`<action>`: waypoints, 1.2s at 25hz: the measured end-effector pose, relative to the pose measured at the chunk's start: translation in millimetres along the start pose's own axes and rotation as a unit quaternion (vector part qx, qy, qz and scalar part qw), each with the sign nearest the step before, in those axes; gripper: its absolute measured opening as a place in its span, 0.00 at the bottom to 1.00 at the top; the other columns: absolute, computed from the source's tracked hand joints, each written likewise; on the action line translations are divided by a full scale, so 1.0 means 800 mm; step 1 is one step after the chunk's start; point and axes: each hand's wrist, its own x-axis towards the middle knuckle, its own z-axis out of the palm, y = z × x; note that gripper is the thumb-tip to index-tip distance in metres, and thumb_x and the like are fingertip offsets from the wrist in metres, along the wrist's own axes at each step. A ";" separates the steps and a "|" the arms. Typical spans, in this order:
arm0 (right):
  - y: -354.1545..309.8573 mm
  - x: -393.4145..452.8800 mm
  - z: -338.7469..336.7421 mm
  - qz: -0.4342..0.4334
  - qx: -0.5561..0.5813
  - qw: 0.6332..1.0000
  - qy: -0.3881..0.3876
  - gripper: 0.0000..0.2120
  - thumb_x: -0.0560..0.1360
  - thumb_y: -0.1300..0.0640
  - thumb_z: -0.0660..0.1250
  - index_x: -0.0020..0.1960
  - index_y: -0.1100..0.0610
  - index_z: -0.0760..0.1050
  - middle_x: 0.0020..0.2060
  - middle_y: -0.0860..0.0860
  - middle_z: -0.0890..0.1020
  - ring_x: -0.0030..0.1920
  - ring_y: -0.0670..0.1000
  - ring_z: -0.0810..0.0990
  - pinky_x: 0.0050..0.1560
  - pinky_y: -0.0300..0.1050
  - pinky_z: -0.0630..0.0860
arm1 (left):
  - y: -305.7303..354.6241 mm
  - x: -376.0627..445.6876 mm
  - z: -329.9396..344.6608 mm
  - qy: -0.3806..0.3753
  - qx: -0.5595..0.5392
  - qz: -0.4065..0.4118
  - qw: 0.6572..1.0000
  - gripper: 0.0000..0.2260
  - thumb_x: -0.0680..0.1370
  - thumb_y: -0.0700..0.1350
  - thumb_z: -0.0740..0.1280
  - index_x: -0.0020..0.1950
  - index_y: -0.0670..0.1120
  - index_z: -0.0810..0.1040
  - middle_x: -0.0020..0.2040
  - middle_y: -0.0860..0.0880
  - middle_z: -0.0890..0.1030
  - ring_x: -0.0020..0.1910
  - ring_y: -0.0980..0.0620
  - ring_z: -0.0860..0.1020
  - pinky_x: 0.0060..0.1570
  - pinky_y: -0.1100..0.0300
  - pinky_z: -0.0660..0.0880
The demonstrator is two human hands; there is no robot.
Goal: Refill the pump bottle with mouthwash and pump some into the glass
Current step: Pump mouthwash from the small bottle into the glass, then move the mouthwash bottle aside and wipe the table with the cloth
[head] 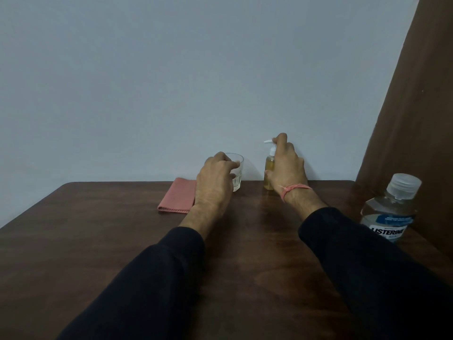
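A small clear glass [237, 172] stands upright near the table's far edge, and my left hand [215, 179] is wrapped around its left side. To its right stands a small pump bottle [269, 171] with yellowish liquid and a white pump head whose nozzle points left toward the glass. My right hand [286, 168] grips the bottle's body, with a finger resting on top of the pump. A large clear mouthwash bottle [389, 209] with a white cap on stands at the right edge of the table.
A folded pink cloth [177, 195] lies left of the glass on the dark wooden table [122, 241]. A pale wall rises right behind the table. A brown curtain [411, 106] hangs at the right.
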 end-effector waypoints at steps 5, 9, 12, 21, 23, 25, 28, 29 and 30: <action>-0.002 -0.014 -0.009 0.010 0.013 1.000 -0.015 0.38 0.79 0.68 0.70 0.81 0.47 0.58 0.66 0.58 0.77 0.58 0.68 0.82 0.59 0.61 0.81 | 0.005 -0.017 -0.011 0.025 -0.028 0.009 0.999 0.28 0.81 0.36 0.78 0.80 0.49 0.81 0.79 0.49 0.78 0.77 0.41 0.73 0.68 0.45 0.80; -0.013 -0.042 -0.032 0.029 0.013 0.999 -0.041 0.55 0.72 0.72 0.78 0.86 0.45 0.50 0.77 0.57 0.69 0.65 0.67 0.80 0.65 0.62 0.82 | 0.031 -0.049 -0.032 0.048 -0.037 0.018 0.998 0.23 0.81 0.44 0.81 0.76 0.52 0.83 0.74 0.50 0.81 0.73 0.45 0.76 0.67 0.49 0.82; -0.019 -0.073 -0.060 0.011 0.024 0.999 -0.041 0.52 0.70 0.72 0.78 0.82 0.45 0.55 0.74 0.57 0.70 0.64 0.66 0.80 0.65 0.61 0.81 | 0.063 -0.085 -0.043 0.007 -0.106 0.008 0.994 0.20 0.83 0.50 0.80 0.74 0.54 0.84 0.70 0.53 0.84 0.69 0.51 0.79 0.69 0.53 0.81; -0.006 -0.245 -0.157 -0.014 0.077 0.995 -0.067 0.37 0.74 0.71 0.72 0.74 0.41 0.68 0.70 0.44 0.73 0.63 0.50 0.81 0.63 0.51 0.84 | 0.160 -0.211 -0.056 -0.129 -0.220 -0.006 0.967 0.24 0.81 0.39 0.77 0.76 0.51 0.81 0.63 0.55 0.85 0.59 0.56 0.84 0.64 0.51 0.86; 0.017 -0.277 -0.184 0.003 0.057 0.997 -0.054 0.31 0.75 0.66 0.74 0.70 0.41 0.70 0.68 0.44 0.75 0.64 0.50 0.81 0.62 0.52 0.84 | 0.187 -0.232 -0.055 -0.159 -0.232 -0.018 0.959 0.24 0.81 0.40 0.77 0.77 0.51 0.81 0.63 0.55 0.86 0.59 0.56 0.85 0.65 0.50 0.86; 0.039 -0.294 -0.203 0.028 0.041 0.998 -0.032 0.27 0.75 0.64 0.75 0.66 0.42 0.71 0.66 0.44 0.76 0.63 0.51 0.82 0.61 0.52 0.83 | 0.207 -0.236 -0.053 -0.167 -0.243 -0.027 0.955 0.24 0.82 0.43 0.79 0.77 0.51 0.81 0.64 0.56 0.87 0.61 0.56 0.85 0.67 0.50 0.85; 0.070 -0.297 -0.221 0.119 0.073 0.990 0.026 0.26 0.73 0.67 0.77 0.64 0.47 0.72 0.63 0.48 0.78 0.59 0.52 0.83 0.58 0.47 0.82 | 0.237 -0.233 -0.050 -0.178 -0.240 -0.042 0.953 0.26 0.82 0.46 0.80 0.80 0.53 0.80 0.67 0.56 0.88 0.63 0.56 0.86 0.69 0.50 0.84; 0.079 -0.295 -0.224 0.161 0.094 0.982 0.037 0.28 0.73 0.68 0.78 0.64 0.48 0.72 0.63 0.50 0.78 0.58 0.51 0.84 0.57 0.47 0.82 | 0.246 -0.232 -0.046 -0.185 -0.236 -0.045 0.953 0.27 0.83 0.46 0.80 0.81 0.53 0.78 0.68 0.56 0.88 0.65 0.55 0.86 0.70 0.49 0.84; 0.087 -0.291 -0.226 0.204 0.113 0.972 0.039 0.30 0.72 0.67 0.80 0.66 0.49 0.72 0.64 0.51 0.79 0.58 0.52 0.84 0.59 0.49 0.82 | 0.254 -0.230 -0.042 -0.191 -0.228 -0.046 0.954 0.28 0.83 0.46 0.79 0.82 0.54 0.77 0.68 0.55 0.88 0.67 0.54 0.86 0.72 0.48 0.83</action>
